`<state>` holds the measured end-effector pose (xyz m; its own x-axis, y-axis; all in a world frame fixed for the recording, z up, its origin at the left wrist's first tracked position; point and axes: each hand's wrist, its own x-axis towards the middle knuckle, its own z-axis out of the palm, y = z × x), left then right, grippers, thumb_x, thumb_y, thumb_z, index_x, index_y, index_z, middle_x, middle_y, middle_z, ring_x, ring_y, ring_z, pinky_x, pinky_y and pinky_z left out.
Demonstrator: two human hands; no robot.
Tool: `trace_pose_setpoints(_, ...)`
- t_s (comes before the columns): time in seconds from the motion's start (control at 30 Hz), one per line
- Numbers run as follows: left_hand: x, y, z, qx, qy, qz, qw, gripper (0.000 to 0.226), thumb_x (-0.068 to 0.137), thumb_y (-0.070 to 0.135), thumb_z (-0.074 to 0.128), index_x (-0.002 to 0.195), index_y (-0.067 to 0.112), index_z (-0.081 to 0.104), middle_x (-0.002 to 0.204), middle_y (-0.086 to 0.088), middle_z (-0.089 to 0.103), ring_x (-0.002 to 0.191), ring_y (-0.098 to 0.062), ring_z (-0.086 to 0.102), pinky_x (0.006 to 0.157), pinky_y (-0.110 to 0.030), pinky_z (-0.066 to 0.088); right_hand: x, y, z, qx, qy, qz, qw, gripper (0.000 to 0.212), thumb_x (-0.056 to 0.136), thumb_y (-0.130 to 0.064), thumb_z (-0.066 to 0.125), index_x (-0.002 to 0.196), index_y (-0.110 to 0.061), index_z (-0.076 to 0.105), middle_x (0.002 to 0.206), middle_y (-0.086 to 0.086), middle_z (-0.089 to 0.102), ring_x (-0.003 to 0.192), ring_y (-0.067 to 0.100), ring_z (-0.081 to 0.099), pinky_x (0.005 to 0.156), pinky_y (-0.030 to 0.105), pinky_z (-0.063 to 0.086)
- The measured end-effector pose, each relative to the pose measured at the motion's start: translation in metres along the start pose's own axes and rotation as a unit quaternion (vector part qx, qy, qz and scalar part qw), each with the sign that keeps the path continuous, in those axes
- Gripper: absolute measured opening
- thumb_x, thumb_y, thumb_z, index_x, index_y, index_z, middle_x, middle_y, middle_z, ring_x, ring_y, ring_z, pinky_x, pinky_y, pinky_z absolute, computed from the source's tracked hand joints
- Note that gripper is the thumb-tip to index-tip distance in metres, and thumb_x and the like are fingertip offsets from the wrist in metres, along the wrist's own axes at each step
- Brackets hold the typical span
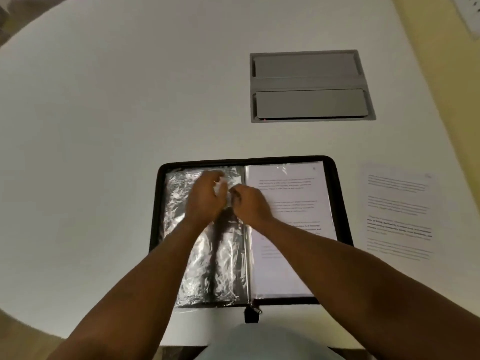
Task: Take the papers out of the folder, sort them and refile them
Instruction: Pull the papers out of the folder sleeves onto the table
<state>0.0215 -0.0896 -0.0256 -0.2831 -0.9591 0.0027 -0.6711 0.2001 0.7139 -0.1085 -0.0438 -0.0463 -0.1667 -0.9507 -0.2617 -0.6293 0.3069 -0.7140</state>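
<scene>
A black zip folder (pixel 340 203) lies open flat on a white table (pixel 104 126), near the front edge, directly before the person. Its L page is a crinkled clear plastic sleeve (pixel 179 203), glossy w/ glare over a dark backing; the R side holds a stack of white printed papers (pixel 291 183), several paragraphs of blurred text, some in bold. The zip pull (pixel 255 310) hangs at the spine's near end. Both hands meet over the sleeve's upper part, close to the spine: the left hand (pixel 205 196) has fingers curled, pinching a bit of pale plastic or paper at the sleeve; the right hand (pixel 250 202), just beside it, also has fingers bent onto the sleeve, but exactly what it grips can't be told. One loose printed sheet (pixel 398 211) lies on the table right of the folder, apart from it. A grey cable hatch (pixel 311 85) is set into the table farther back.
</scene>
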Motion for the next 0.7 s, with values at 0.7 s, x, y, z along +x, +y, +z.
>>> trace_pose_setpoints(0.7,0.063,0.038,0.084,0.2,-0.208,0.056,0.956,0.062,0.09,0.033,0.06,0.145,0.013,0.038,0.146,-0.01,0.042,0.132,-0.033,0.038,0.105,-0.046,0.038,0.066,0.098,-0.137,-0.341,-0.03,-0.054,0.938,0.038,0.091,-0.028,0.062,0.125,-0.012,0.058,0.116,0.009,0.06,0.105,0.026,0.055,0.09,0.039,0.046)
